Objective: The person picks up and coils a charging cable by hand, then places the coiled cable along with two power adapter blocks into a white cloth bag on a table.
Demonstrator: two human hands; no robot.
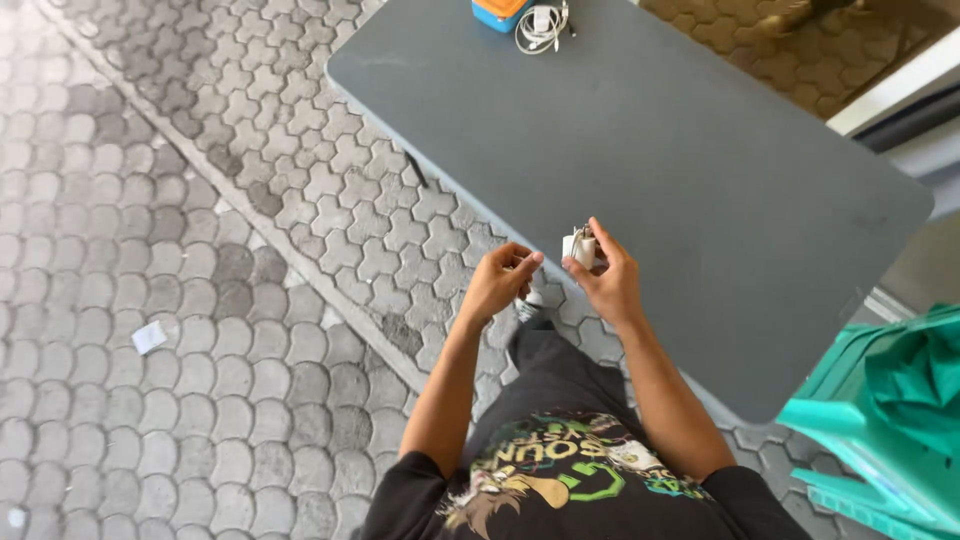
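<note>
Head view, looking down: two bare forearms are raised in front of a dark printed T-shirt (560, 480), beside the near long edge of a grey table (700, 200). The right hand (608, 275) is closed around a small white plug-like charger (580, 246), which is gripped between thumb and fingertips just over the table's near edge. The left hand (500, 280) is held just beside it, off the table and above the paving; its fingers are curled and its thumb and forefinger are pinched together, but whether anything is caught between them cannot be told. At the table's far end, a coiled white cable (541, 25) is seen lying next to an orange and blue object (498, 12) cut off by the frame. Grey interlocking paving (200, 300) is spread below, with a white paper scrap (149, 337) on it. Stacked turquoise plastic chairs (880, 430) are seen at the lower right.
</note>
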